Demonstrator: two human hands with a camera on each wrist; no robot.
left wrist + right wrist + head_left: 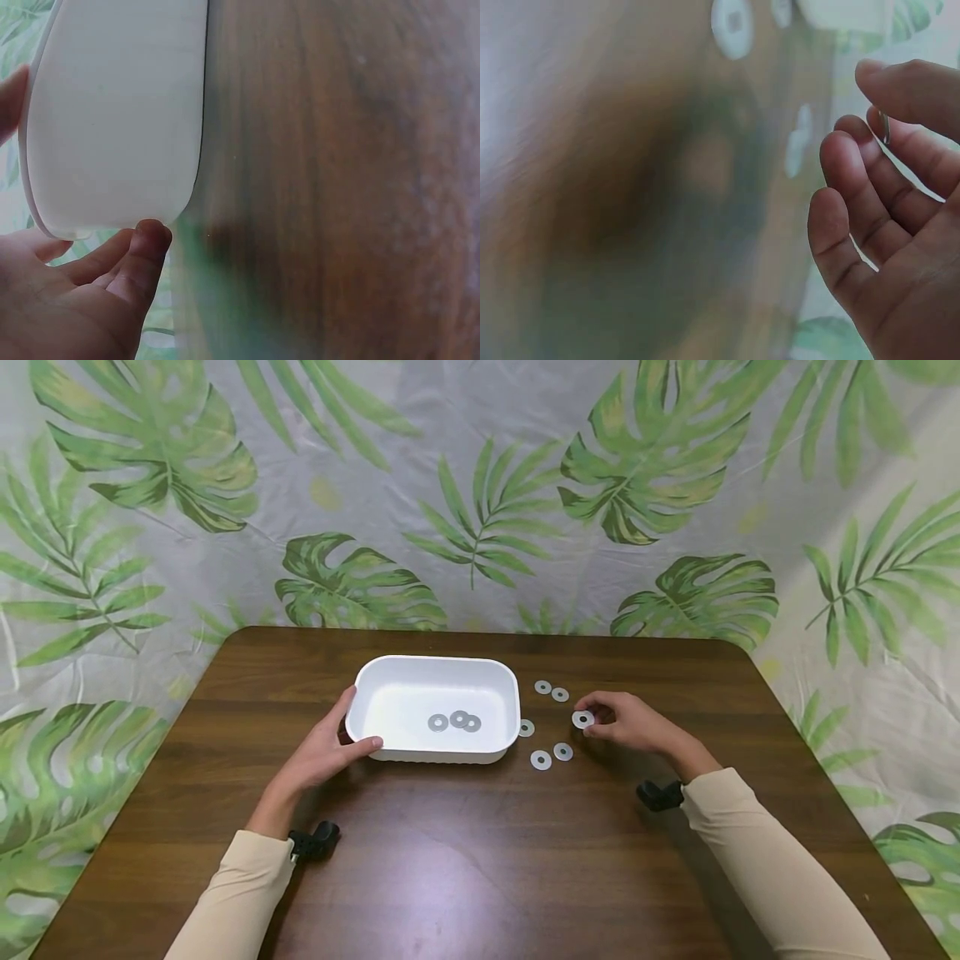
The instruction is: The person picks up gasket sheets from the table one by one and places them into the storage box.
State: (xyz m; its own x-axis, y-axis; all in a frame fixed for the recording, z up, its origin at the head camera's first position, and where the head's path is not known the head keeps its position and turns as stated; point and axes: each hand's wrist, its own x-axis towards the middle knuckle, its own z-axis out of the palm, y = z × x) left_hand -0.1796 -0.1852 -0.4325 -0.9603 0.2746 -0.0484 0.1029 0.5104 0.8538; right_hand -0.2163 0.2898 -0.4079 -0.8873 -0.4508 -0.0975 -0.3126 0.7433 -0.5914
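A white rectangular tub point(435, 752) stands on the table with three flat metal washers point(438, 722) on its floor, two of them overlapping. My left hand point(322, 756) holds the tub's left end, its thumb at the front rim and its fingers along the end wall. Those fingers point(150, 240) show against the tub's wall point(112, 135) in the left wrist view. Right of the tub, my right hand point(626, 722) pinches one washer point(583, 719) between thumb and fingertips. This washer point(886, 127) appears edge-on in the right wrist view.
Several loose washers point(541, 760) lie on the brown wooden table point(480, 860) between the tub and my right hand. One washer point(527, 727) sits right beside the tub's right wall. Behind the table hangs a leaf-patterned cloth point(495, 510).
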